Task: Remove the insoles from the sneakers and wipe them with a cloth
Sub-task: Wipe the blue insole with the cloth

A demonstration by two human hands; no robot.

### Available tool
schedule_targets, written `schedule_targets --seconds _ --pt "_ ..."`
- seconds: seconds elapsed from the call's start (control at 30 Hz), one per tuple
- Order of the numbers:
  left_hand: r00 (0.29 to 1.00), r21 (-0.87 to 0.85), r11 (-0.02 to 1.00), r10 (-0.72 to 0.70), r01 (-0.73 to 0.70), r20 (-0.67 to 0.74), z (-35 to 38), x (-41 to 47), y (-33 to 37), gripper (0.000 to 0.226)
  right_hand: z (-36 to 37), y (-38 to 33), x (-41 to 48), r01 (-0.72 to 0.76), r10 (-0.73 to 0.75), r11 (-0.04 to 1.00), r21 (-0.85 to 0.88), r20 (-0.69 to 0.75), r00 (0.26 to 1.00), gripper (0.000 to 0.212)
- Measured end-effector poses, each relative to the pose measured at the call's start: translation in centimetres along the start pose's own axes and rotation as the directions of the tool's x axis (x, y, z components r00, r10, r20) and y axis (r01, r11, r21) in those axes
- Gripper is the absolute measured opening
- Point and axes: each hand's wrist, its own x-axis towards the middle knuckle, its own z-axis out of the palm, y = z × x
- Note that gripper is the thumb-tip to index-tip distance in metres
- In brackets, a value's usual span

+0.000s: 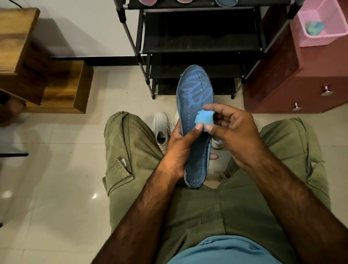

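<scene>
Olive trousers (135, 150) covered the seated person's knees at the near edge. Between them the left hand (178, 150) gripped a dark blue insole (194, 94) by its rear half, thumb on top and fingers curled underneath, the toe end pointing away. The right hand (237, 132) pinched a small light blue cloth (204, 119) between thumb and fingertips, and the cloth touched the middle of the insole's upper face.

On the tiled floor (56, 179) below the hands stood two white sneakers (162, 128), partly hidden; the left one's dark opening faced up. Farther off stood a black shoe rack (201, 45), its middle shelves dark, with rounded pink and blue pieces (226, 2) on the top shelf, cut off by the frame. At far right a pink basket (320, 37) sat on a maroon cabinet (282, 79) and held one crumpled blue-green item (314, 27).
</scene>
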Motion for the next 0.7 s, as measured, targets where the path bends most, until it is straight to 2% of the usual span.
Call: schedule_targets --seconds 0.07,0.27,0.43,0.5,0.57,0.63,0.7 --pt "1.0 0.003 1.0 0.002 -0.002 -0.011 0.0 0.1 0.0 0.045 0.0 0.0 -0.1 -0.002 0.002 1.0 0.002 0.011 1.0 0.047" --pt "1.0 0.015 1.0 0.016 -0.016 0.008 -0.1 0.1 -0.1 0.044 0.2 0.4 -0.1 0.087 -0.084 0.973 -0.214 0.022 0.996 0.034" --pt "0.999 -0.027 1.0 0.007 -0.005 0.044 0.1 -0.2 0.1 0.047 -0.1 0.1 -0.2 0.116 -0.106 0.967 -0.226 0.059 0.993 0.031" --pt "0.998 -0.023 1.0 -0.004 0.006 0.062 0.2 -0.2 0.1 0.047 0.0 -0.2 -0.3 0.12 -0.116 0.97 -0.211 0.029 0.993 0.03" --pt "0.996 -0.012 0.999 -0.05 0.051 0.072 0.0 -0.2 0.2 0.051 -0.2 -0.6 -0.2 0.117 -0.132 0.97 -0.214 -0.058 0.989 0.03" --pt "0.986 -0.057 0.989 -0.127 0.134 0.109 -0.2 -0.2 0.4 0.062 -0.8 -1.4 0.0 0.144 -0.213 0.926 -0.349 -0.167 0.963 0.028" --pt "0.968 -0.14 0.967 -0.187 0.212 0.168 -0.5 -0.2 0.5 0.069 -1.4 -2.1 0.4 0.218 -0.372 0.77 -0.599 -0.143 0.917 0.025"
